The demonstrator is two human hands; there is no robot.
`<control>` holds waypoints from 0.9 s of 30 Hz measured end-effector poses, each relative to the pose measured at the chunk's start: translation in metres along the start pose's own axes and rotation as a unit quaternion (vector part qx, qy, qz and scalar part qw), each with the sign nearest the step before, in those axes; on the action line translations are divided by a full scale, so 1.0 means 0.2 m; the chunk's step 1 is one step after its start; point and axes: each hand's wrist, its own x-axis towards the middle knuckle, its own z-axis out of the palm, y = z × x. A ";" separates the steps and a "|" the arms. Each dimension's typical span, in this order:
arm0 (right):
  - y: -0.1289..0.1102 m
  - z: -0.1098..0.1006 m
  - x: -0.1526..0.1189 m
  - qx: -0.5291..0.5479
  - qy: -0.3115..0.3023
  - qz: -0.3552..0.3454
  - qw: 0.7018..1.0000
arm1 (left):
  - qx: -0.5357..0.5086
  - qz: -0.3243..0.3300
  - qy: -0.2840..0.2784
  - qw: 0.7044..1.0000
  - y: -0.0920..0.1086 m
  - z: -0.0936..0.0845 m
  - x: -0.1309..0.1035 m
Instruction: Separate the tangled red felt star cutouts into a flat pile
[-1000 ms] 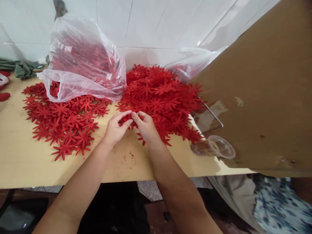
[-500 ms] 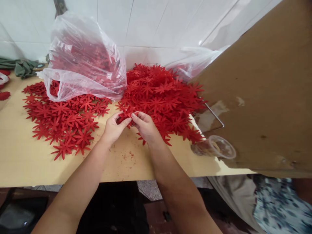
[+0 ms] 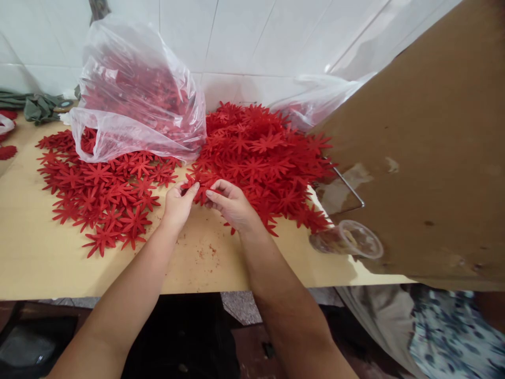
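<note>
A red star-shaped flower piece (image 3: pixel 200 192) is pinched between my two hands above the table. My left hand (image 3: pixel 179 204) grips its left side with thumb and fingers. On its right side, my right hand (image 3: pixel 229 202) pinches it the same way. Right behind my hands rises a large heap of red flower pieces (image 3: pixel 256 158). Another pile of red flower pieces (image 3: pixel 98 189) spreads over the table to the left. A clear plastic bag (image 3: pixel 138 105) full of red pieces rests at the back of that pile.
The pale yellow table (image 3: pixel 205 273) carries small red crumbs. A clear plastic cup (image 3: pixel 347 239) lies on its side by a brown board (image 3: pixel 426 158) with a metal handle. Green cloth (image 3: pixel 41 108) lies far left. A person's patterned clothing (image 3: pixel 450 331) shows lower right.
My hands have moved slightly apart and a little left, and more of the red piece shows between them.
</note>
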 end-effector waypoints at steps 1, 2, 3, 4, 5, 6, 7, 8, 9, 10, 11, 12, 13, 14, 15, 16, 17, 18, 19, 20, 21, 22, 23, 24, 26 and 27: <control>0.00 0.00 0.00 -0.003 0.003 0.001 1.000 | 0.012 0.003 -0.001 1.000 0.00 0.00 0.00; 0.00 0.00 0.00 -0.009 0.007 -0.002 1.000 | 0.028 0.008 0.000 1.000 0.00 0.00 0.00; 0.00 0.00 0.00 -0.018 0.012 -0.007 1.000 | 0.048 0.016 0.001 0.999 0.00 0.00 0.00; 0.00 -0.01 0.01 -0.027 0.017 -0.014 0.999 | 0.071 0.025 0.001 0.997 0.00 0.00 -0.01; 0.01 -0.01 0.01 -0.036 0.019 -0.022 0.999 | 0.092 0.033 -0.001 0.995 0.00 0.00 -0.01; 0.01 -0.01 0.02 -0.045 0.019 -0.030 0.998 | 0.110 0.040 -0.002 0.993 0.00 0.00 -0.01; 0.01 -0.01 0.02 -0.053 0.018 -0.037 0.998 | 0.124 0.047 -0.002 0.991 0.00 0.00 -0.02; 0.02 -0.01 0.02 -0.061 0.017 -0.041 0.997 | 0.134 0.054 -0.001 0.990 0.00 0.00 -0.02; 0.02 -0.01 0.03 -0.068 0.016 -0.041 0.997 | 0.140 0.059 0.001 0.988 0.00 0.01 -0.02; 0.02 0.00 0.03 -0.072 0.016 -0.038 0.997 | 0.142 0.061 0.005 0.988 0.00 0.01 -0.02; 0.02 0.00 0.03 -0.074 0.022 -0.036 0.996 | 0.140 0.060 0.010 0.988 0.00 0.01 -0.02; 0.02 0.00 0.03 -0.072 0.033 -0.034 0.996 | 0.133 0.056 0.012 0.990 0.00 0.01 -0.02; 0.02 0.00 0.02 -0.067 0.046 -0.032 0.996 | 0.119 0.048 0.014 0.992 0.00 0.01 -0.02; 0.02 0.00 0.02 -0.060 0.060 -0.032 0.996 | 0.099 0.037 0.020 0.994 0.00 0.01 -0.01; 0.01 -0.01 0.02 -0.052 0.073 -0.033 0.995 | 0.078 0.025 0.030 0.996 0.01 0.01 -0.01; 0.01 -0.01 0.02 -0.045 0.084 -0.036 0.995 | 0.056 0.013 0.045 0.997 0.01 0.00 -0.01; 0.01 -0.01 0.01 -0.040 0.091 -0.039 0.994 | 0.036 0.001 0.059 0.998 0.02 0.00 -0.01; 0.01 -0.01 0.01 -0.036 0.095 -0.042 0.994 | 0.017 -0.010 0.071 0.997 0.02 0.00 -0.01; 0.01 -0.01 0.01 -0.034 0.098 -0.044 0.994 | 0.002 -0.017 0.075 0.997 0.03 0.00 -0.01; 0.01 -0.01 0.01 -0.033 0.100 -0.046 0.993 | -0.010 -0.021 0.068 0.997 0.03 0.00 -0.01; 0.01 -0.01 0.02 -0.033 0.101 -0.045 0.993 | -0.018 -0.027 0.046 0.998 0.04 0.00 -0.02; 0.02 -0.01 0.02 -0.032 0.098 -0.042 0.994 | -0.022 -0.034 0.015 0.999 0.04 0.01 -0.02; 0.02 -0.01 0.02 -0.031 0.092 -0.036 0.995 | -0.025 -0.044 -0.017 0.999 0.03 0.02 -0.03; 0.02 -0.01 0.02 -0.028 0.084 -0.031 0.996 | -0.026 -0.052 -0.043 0.997 0.03 0.03 -0.04; 0.01 0.00 0.02 -0.025 0.061 -0.027 0.997 | -0.026 -0.056 -0.055 0.997 0.02 0.04 -0.04; 0.01 0.00 0.02 -0.027 0.046 -0.029 0.998 | -0.027 -0.052 -0.039 0.997 0.02 0.04 -0.04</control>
